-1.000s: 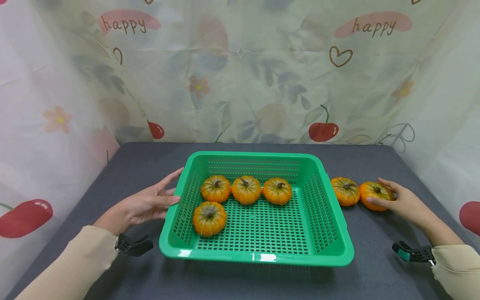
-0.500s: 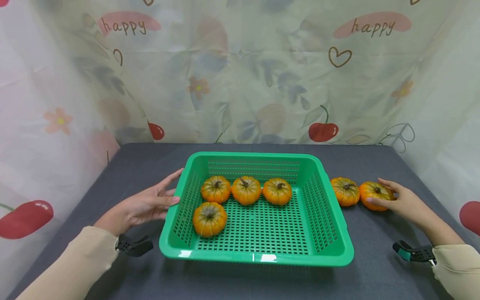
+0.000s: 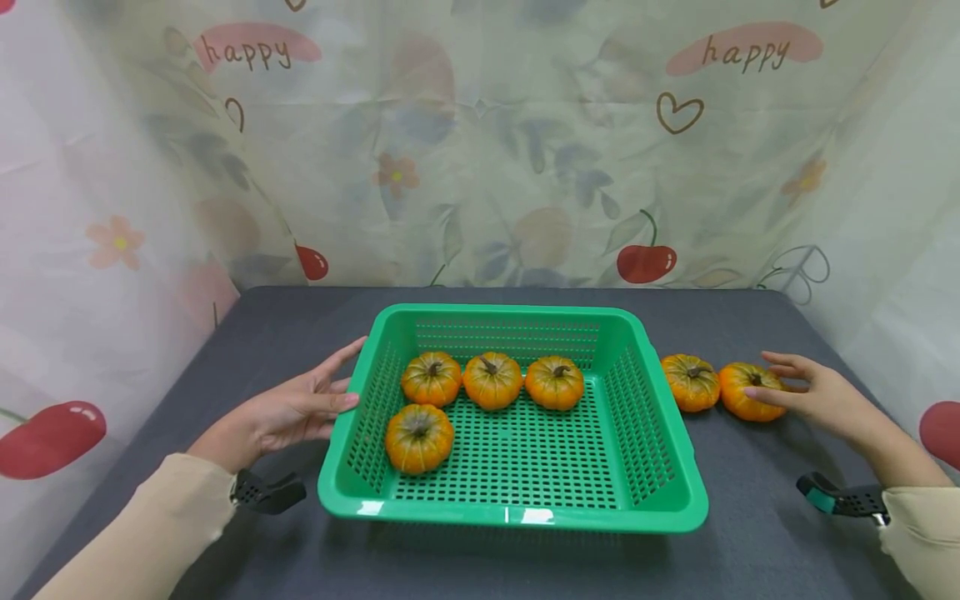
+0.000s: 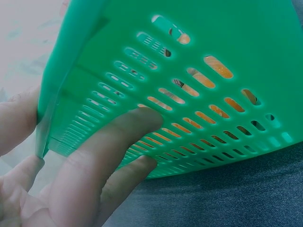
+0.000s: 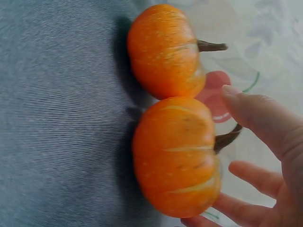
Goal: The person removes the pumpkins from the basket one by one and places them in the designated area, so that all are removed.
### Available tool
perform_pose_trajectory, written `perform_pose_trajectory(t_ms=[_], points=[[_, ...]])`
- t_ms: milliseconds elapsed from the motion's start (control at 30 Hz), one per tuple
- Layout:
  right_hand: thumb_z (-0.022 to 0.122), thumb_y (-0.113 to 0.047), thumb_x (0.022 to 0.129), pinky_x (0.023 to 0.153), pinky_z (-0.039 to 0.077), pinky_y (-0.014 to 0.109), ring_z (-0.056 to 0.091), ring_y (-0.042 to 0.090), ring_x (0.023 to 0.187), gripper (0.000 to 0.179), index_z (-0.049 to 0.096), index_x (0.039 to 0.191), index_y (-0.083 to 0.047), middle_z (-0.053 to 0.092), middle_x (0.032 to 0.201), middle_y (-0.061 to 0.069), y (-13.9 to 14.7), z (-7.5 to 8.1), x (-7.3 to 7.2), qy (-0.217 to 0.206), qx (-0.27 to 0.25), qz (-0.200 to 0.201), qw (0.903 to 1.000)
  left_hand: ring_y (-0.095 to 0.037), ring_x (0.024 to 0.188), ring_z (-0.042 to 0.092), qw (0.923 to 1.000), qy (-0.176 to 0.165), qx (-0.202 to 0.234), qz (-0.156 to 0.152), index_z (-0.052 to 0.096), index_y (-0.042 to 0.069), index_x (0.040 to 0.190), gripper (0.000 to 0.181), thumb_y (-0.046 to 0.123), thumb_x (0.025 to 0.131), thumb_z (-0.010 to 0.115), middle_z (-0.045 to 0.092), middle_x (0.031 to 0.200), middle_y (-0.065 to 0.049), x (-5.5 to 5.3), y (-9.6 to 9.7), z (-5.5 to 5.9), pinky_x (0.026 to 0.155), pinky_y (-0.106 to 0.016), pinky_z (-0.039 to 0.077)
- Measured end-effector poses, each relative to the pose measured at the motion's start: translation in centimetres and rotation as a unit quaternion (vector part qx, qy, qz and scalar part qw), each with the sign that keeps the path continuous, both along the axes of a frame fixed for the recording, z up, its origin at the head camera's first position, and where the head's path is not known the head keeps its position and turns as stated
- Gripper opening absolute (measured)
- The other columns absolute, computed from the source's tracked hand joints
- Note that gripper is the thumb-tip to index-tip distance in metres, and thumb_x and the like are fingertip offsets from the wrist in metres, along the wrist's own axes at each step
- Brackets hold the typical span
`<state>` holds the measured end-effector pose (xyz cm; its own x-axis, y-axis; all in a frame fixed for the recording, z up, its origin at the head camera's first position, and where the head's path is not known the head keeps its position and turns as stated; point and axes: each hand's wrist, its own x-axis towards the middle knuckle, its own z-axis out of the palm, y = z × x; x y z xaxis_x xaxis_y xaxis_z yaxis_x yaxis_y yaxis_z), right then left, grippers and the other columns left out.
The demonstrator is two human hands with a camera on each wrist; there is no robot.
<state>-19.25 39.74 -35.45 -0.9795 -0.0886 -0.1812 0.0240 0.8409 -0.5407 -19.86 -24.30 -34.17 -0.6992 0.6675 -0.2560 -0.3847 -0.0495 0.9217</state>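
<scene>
A green perforated plastic basket (image 3: 517, 518) holds several small orange pumpkins, among them a near-left pumpkin (image 3: 419, 439). My left hand (image 3: 288, 410) grips the basket's left rim, the thumb at the lip and fingers against the slotted outer wall (image 4: 189, 118). Right of the basket two more pumpkins sit side by side on the cloth: an inner pumpkin (image 3: 691, 383) and an outer pumpkin (image 3: 742, 396). My right hand (image 3: 828, 400) hovers over the outer one's right side with fingers loosely spread, thumb above its stem (image 5: 228, 138); nothing is held in it.
A dark grey cloth (image 3: 480, 567) covers the table. Behind it hangs a printed curtain (image 3: 480, 167), with pale curtains at both sides. Each wrist wears a dark camera strap, such as the left strap (image 3: 266, 492).
My right hand has let go of the outer pumpkin and drawn slightly up and to the right, its fingers loosening. My left hand, the basket and the pumpkins have stayed put.
</scene>
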Motion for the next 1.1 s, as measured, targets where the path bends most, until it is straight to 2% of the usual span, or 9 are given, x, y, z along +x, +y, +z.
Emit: perform_pose_trajectory(t_ms=[300,567,600,667,733,833,900,967,1100], points=[[0.057,-0.038,0.098,0.091,0.041,0.072,0.035,0.059,0.126,0.079,0.018,0.151,0.006,0.029,0.144,0.041,-0.1,2.4,-0.1,0.022,-0.013,0.004,0.9997,-0.028,0.113,0.064,1.0000,0.002,-0.001,-0.001,-0.009,0.041,0.153,0.090,0.002,0.099,0.050,0.008,0.160,-0.024,0.0,0.0,0.0,0.093,-0.049,0.054],[0.058,-0.046,0.095,0.090,0.041,0.071,0.037,0.057,0.127,0.084,0.019,0.153,0.000,0.031,0.147,0.036,-1.9,5.1,-0.5,0.056,-0.025,-0.016,0.9980,-0.028,0.113,0.064,1.0000,0.000,0.001,-0.002,-0.011,0.041,0.153,0.091,0.002,0.099,0.050,0.006,0.160,-0.024,0.0,0.0,0.0,0.093,-0.049,0.054],[0.058,-0.047,0.094,0.090,0.041,0.070,0.038,0.055,0.127,0.084,0.020,0.153,-0.001,0.032,0.147,0.035,-2.3,5.3,-0.5,0.061,-0.026,-0.018,0.9977,-0.028,0.113,0.064,1.0000,0.000,0.001,-0.003,-0.011,0.041,0.153,0.090,0.002,0.100,0.050,0.005,0.160,-0.024,0.0,-0.1,0.0,0.093,-0.049,0.054],[0.058,-0.050,0.093,0.091,0.043,0.067,0.052,0.032,0.125,0.081,0.024,0.153,-0.006,0.035,0.148,0.030,-3.0,6.0,-0.4,0.066,-0.028,-0.018,0.9972,-0.028,0.114,0.064,1.0000,0.000,0.001,-0.004,-0.010,0.042,0.153,0.089,0.002,0.100,0.049,0.005,0.160,-0.024,-0.1,-0.1,0.0,0.093,-0.049,0.053],[0.059,-0.049,0.093,0.092,0.045,0.063,0.055,0.003,0.115,0.078,0.028,0.152,-0.010,0.037,0.150,0.025,-3.8,6.6,-0.2,0.072,-0.036,-0.013,0.9967,-0.029,0.114,0.063,1.0000,0.000,-0.001,-0.004,-0.009,0.043,0.153,0.089,0.002,0.100,0.049,0.005,0.160,-0.024,-0.1,-0.1,-0.1,0.094,-0.050,0.053],[0.061,-0.048,0.092,0.091,0.052,0.034,0.043,-0.026,0.096,0.070,0.035,0.150,-0.017,0.041,0.150,0.014,-5.2,7.4,0.1,0.087,-0.046,-0.007,0.9951,-0.029,0.115,0.063,1.0000,-0.001,-0.003,-0.003,-0.009,0.043,0.153,0.089,0.002,0.100,0.049,0.004,0.160,-0.024,-0.2,-0.1,-0.1,0.094,-0.050,0.053],[0.062,-0.044,0.093,0.084,0.050,0.017,0.045,-0.027,0.097,0.065,0.038,0.148,-0.019,0.043,0.149,0.010,-6.3,7.9,0.2,0.100,-0.060,0.000,0.9932,-0.029,0.115,0.063,1.0000,-0.003,-0.006,-0.001,-0.011,0.042,0.153,0.090,0.002,0.100,0.049,0.003,0.160,-0.024,-0.2,0.0,-0.1,0.094,-0.051,0.053],[0.063,-0.042,0.093,0.076,0.045,0.005,0.049,-0.024,0.099,0.061,0.040,0.146,-0.022,0.046,0.146,0.005,-7.6,8.4,0.3,0.107,-0.076,0.006,0.9913,-0.030,0.115,0.062,1.0000,-0.008,-0.006,0.000,-0.012,0.042,0.153,0.090,0.001,0.100,0.049,0.002,0.160,-0.024,-0.2,0.0,-0.1,0.094,-0.051,0.052],[0.064,-0.037,0.093,0.079,0.048,0.007,0.052,-0.016,0.105,0.057,0.043,0.144,-0.021,0.049,0.142,0.001,-10.1,9.3,0.3,0.105,-0.118,0.036,0.9869,-0.031,0.115,0.062,0.9999,-0.014,-0.005,0.004,-0.012,0.043,0.152,0.091,0.001,0.100,0.049,0.001,0.160,-0.025,-0.2,0.0,-0.1,0.093,-0.052,0.052]])
